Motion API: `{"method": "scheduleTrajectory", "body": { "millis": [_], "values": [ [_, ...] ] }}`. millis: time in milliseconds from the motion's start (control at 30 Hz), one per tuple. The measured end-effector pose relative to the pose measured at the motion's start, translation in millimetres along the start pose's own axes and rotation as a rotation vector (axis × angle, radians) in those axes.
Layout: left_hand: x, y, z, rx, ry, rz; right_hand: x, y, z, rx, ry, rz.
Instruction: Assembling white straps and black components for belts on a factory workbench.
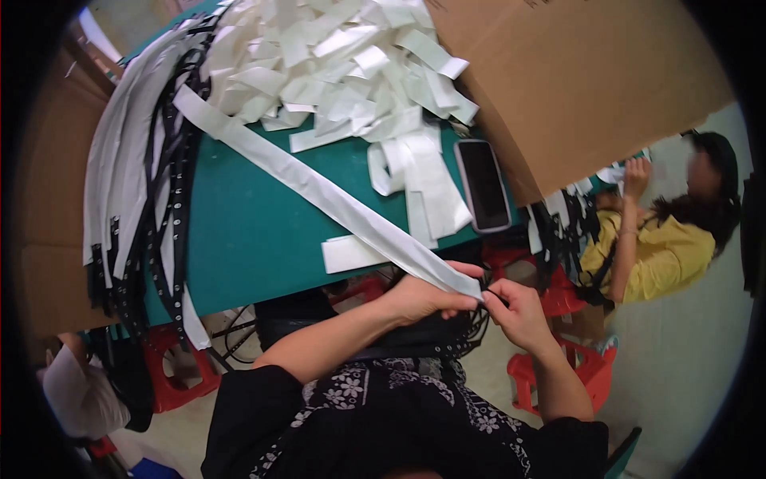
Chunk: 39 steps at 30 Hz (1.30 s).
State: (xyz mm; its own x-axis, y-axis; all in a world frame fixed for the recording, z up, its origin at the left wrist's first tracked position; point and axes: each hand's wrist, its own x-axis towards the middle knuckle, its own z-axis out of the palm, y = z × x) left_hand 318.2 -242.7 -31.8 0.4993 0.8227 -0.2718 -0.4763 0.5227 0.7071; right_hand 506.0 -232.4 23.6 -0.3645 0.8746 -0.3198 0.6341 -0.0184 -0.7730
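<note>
A long white sleeve-like strip [335, 201] runs slantwise from the far left of the table down to my hands. My left hand [435, 297] is closed around its near end, thumb on top. Right at that end, my right hand [515, 311] pinches with thumb and forefinger at the strip's tip and a thin black strap beside it. How far the strap reaches inside the strip is hidden. Black straps with metal eyelets [456, 349] hang below my hands over my lap.
A heap of white strips [319, 72] covers the green table's [247, 199] far side. Black eyeleted straps [177, 215] and white-covered ones [128, 152] drape at left. A phone [483, 185] lies beside a cardboard box [590, 88]. A co-worker in yellow [670, 259] sits at right, near red stools [558, 375].
</note>
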Motion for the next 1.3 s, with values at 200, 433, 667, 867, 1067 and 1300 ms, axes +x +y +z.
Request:
{"method": "scheduleTrajectory", "body": {
  "millis": [200,433,667,867,1067,1300],
  "values": [
    [0,-4,-14,0.05,0.009,0.023,-7,4,-11,0.296,-0.106,0.129],
    [0,-13,-2,-0.054,-0.052,0.044,-10,12,-14,0.437,-0.335,0.12],
    [2,-19,14,-0.037,-0.058,0.086,9,5,21,0.324,-0.097,-0.098],
    [3,5,-17,-0.016,0.101,0.077,-4,34,-1,0.277,-0.198,-0.01],
    [3,5,-12,-0.247,0.074,0.008,-8,2,3,0.187,0.061,-0.025],
    [-3,-11,-13,-0.212,0.064,-0.002,-9,2,-4,0.112,0.1,-0.076]
  ]
}}
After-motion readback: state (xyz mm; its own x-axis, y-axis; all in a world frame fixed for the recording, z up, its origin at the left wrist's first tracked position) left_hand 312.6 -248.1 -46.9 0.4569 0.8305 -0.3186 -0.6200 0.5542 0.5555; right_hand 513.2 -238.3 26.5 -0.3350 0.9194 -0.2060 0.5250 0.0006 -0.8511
